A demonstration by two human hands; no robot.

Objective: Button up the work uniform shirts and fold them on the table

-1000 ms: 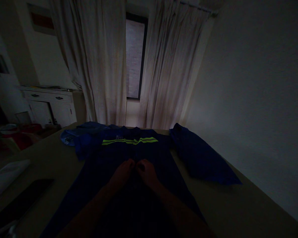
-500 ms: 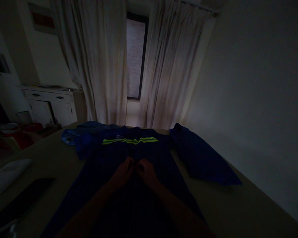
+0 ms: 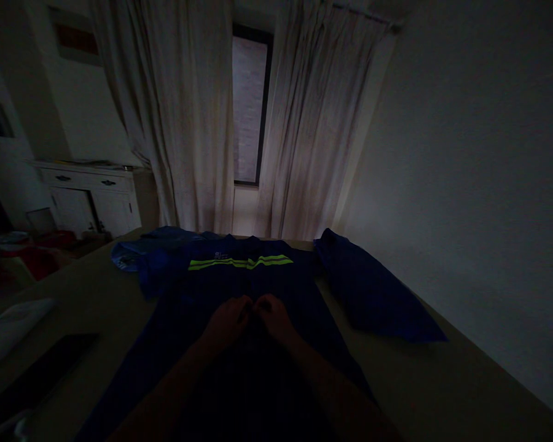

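Note:
A dark blue work jacket (image 3: pixel 286 285) lies spread out in front of me, with a yellow-green striped band (image 3: pixel 239 263) and small white lettering across its chest. My left hand (image 3: pixel 233 316) and my right hand (image 3: pixel 271 313) meet at the middle of its front, below the band. Both have their fingers curled and pinched together on the fabric along the front opening. Whatever small part lies between the fingertips is too dark to make out. One blue sleeve (image 3: pixel 373 288) stretches out to the right, toward the wall.
Lighter blue clothing (image 3: pixel 163 236) lies behind the jacket's left shoulder. On the left of the dim tabletop (image 3: pixel 120 307) are a white device (image 3: pixel 13 325) and a dark flat object (image 3: pixel 41 374). A white cabinet (image 3: pixel 92 196), curtains (image 3: pixel 188 123) and a wall (image 3: pixel 465 184) surround it.
My left hand has turned slightly and its fingers have shifted a little at the jacket front. My right hand stays almost in place. The jacket lies as before.

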